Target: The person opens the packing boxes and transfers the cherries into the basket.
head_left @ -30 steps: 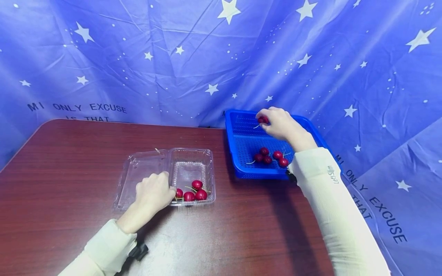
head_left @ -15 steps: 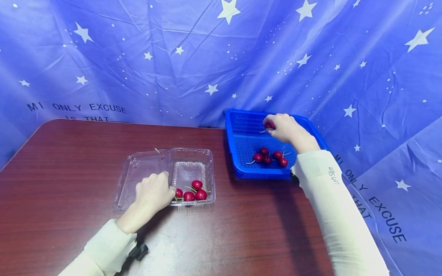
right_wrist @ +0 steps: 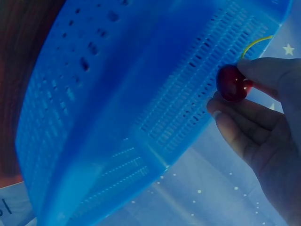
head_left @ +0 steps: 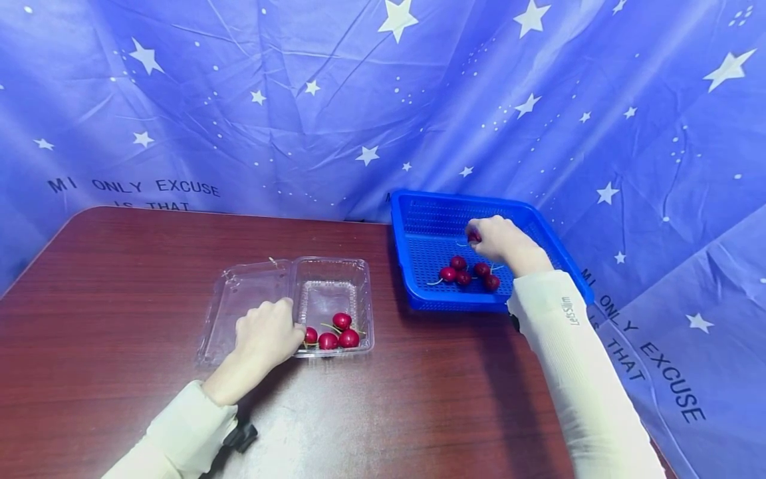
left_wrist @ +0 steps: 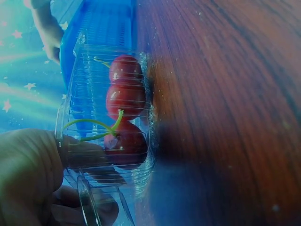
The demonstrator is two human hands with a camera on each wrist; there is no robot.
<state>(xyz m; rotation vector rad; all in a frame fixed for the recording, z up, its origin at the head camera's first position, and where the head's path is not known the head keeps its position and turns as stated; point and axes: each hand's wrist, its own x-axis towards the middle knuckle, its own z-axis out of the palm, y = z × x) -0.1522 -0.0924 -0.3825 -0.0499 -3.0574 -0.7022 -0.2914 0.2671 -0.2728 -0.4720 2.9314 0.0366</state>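
Cherries sit divided: four visible in the clamshell near centre, five in the basket at right; left hand grips the clamshell, right hand pinches at least one more.

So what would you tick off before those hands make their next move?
1. Cherry gripped: ok; the right hand pinches a cherry.
2. Only one held: cannot tell; the hand may hide another.
3. Container steadied: ok; the left hand holds the clear container at its near corner, by the lid.
4. Lid out of the way: ok; folded back to the container's left.
5. Container's cherries gathered together: ok; four cherries at the near end.
6. Held cherry away from the blue basket: not ok; it's over it.
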